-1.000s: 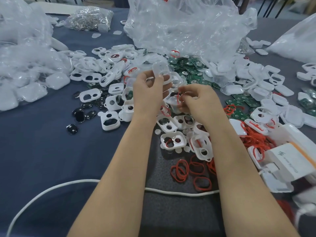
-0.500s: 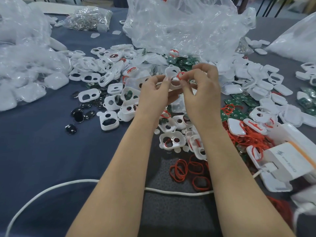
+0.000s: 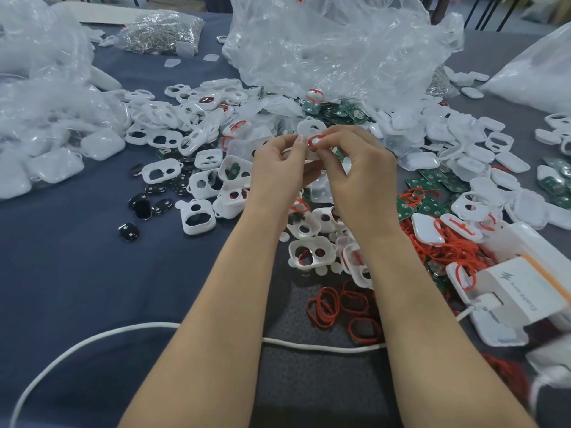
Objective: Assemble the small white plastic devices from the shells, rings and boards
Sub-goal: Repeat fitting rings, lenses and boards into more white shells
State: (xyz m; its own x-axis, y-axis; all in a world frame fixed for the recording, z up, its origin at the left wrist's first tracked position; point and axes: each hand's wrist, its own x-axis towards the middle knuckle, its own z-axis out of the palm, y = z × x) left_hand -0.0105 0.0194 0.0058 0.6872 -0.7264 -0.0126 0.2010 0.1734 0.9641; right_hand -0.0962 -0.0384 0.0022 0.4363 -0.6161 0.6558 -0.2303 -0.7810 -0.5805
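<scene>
Above the middle of the table my left hand holds a small white shell between thumb and fingers. My right hand pinches a small red ring against that shell, fingertips of both hands meeting there. Loose red rings lie near my wrists. White shells with holes are scattered left and below the hands. Green boards lie behind the hands and more boards at the right.
A big crumpled clear bag stands behind the hands, more bags at the left. Black oval parts lie left. A white cable crosses under my forearms. A white charger box sits at the right.
My right hand rose from lower right to meet my left hand, bringing the red ring onto the shell. Both hands now work close together at the shell.
</scene>
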